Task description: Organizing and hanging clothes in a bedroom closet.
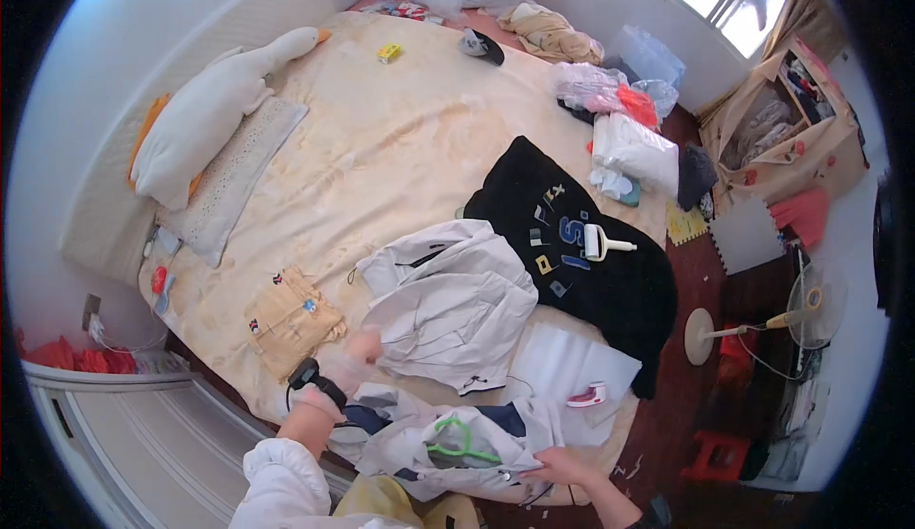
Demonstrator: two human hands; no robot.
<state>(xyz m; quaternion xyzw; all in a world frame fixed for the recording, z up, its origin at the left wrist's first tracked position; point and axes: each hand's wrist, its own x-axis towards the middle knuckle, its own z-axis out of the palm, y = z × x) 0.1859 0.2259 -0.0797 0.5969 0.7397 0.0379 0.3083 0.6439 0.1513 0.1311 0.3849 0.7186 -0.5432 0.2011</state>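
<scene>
My right hand [560, 467] pinches the hem of a grey jacket with navy panels [400, 432] at the bed's near edge. A green clothes hanger [465, 443] shows inside that jacket's opening. My left hand [357, 361], blurred, wears a black wrist device [317, 381]. It is over the bed between a folded tan garment [297, 322] and a light grey zip jacket [454, 307]; whether it touches either is unclear. Beyond the zip jacket a black garment with patches [515, 193] is spread out, with a white lint roller [604, 243] on top.
A red-and-white handheld device [587, 394] lies on a white sheet [565, 357] at the right. A goose plush [207, 114] rests by the headboard. Bagged clothes [636, 146] sit at the bed's far right. A standing fan [758, 322] and red stool [717, 456] are on the floor.
</scene>
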